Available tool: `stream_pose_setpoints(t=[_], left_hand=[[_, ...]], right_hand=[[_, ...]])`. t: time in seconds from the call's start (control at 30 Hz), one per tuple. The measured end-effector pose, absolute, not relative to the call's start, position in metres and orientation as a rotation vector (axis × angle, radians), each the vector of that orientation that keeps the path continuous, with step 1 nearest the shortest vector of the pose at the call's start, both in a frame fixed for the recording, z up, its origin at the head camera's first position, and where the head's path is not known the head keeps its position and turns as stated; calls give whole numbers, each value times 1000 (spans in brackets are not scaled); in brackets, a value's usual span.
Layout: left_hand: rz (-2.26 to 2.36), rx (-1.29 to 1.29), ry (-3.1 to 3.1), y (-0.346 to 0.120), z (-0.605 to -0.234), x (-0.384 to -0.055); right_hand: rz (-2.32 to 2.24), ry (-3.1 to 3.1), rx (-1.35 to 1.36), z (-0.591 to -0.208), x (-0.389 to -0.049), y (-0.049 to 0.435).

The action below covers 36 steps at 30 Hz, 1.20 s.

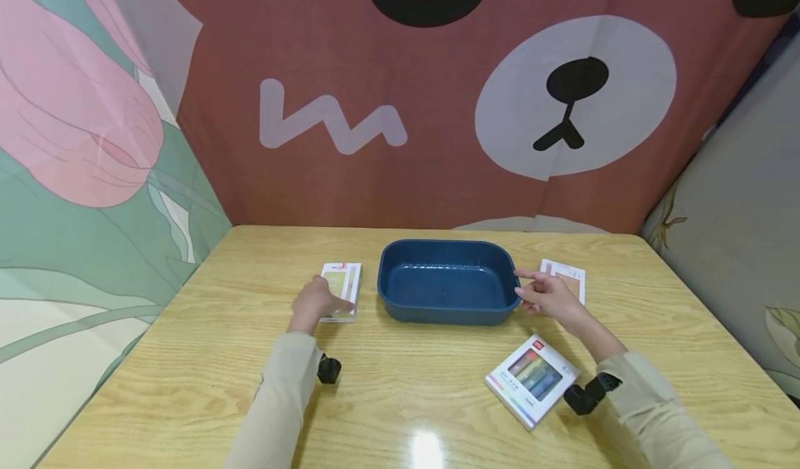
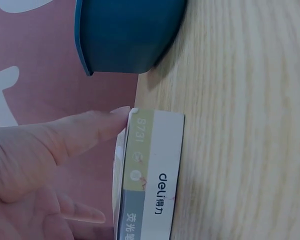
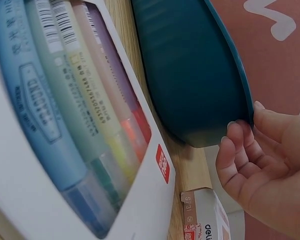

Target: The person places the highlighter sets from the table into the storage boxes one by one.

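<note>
A dark blue plastic basin [image 1: 446, 315] stands near the table's back. My right hand [image 1: 553, 301] is at its right end, fingers bent loosely, fingertips right at the rim and outer wall. At the basin's left, my left hand [image 1: 315, 303] reaches over a flat deli box [image 1: 351, 281]. Its thumb [image 2: 92, 125] lies nearly straight, the tip at the box's corner, while the other fingers are partly hidden behind the box. A white box of highlighters [image 1: 531, 382] with a clear window lies below my right wrist.
Partly behind my right hand lies another flat deli box [image 1: 569, 274] with a brownish panel. The wooden table [image 1: 387, 392] ends at a printed cloth backdrop [image 1: 337, 191]. Wrist cameras [image 1: 329, 369] sit under both forearms.
</note>
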State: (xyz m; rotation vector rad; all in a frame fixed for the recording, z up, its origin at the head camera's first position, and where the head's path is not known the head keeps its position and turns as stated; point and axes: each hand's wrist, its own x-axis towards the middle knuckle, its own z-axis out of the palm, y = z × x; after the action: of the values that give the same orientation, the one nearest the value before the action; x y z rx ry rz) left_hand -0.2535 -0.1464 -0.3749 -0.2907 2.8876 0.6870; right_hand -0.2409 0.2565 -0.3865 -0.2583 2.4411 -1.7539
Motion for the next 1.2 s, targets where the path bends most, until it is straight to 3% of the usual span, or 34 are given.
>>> stream_pose_setpoints(t=[1.2], left_hand=[[819,-283,2902,-148,-366,-256]], right_hand=[[-1870,2231,-185,-388,-247,262]])
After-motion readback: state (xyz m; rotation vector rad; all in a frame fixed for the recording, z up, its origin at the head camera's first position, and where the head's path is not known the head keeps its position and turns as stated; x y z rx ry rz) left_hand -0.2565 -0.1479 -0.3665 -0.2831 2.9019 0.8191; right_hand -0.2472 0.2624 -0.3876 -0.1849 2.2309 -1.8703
